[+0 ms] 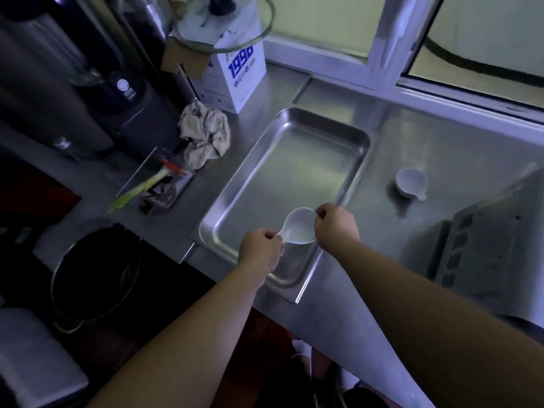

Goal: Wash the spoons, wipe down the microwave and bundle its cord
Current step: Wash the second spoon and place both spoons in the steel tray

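A white ceramic spoon (pixel 298 226) hangs over the near end of a shallow steel tray (pixel 347 169). My left hand (pixel 260 250) pinches its short handle. My right hand (pixel 335 226) holds the far rim of the bowl with curled fingers. A second white spoon (pixel 410 182) lies on the steel counter to the right of the tray, bowl up. A grey metal box (pixel 497 231), possibly the microwave, stands at the right edge. Its cord is not in sight.
A crumpled cloth (pixel 204 134) lies left of the tray beside a white carton (pixel 235 75) with a glass lid (pixel 229 25) on top. A clear box (pixel 160 184) with a scallion sits nearer. A dark pot (pixel 94 275) stands lower left. Window frame runs behind.
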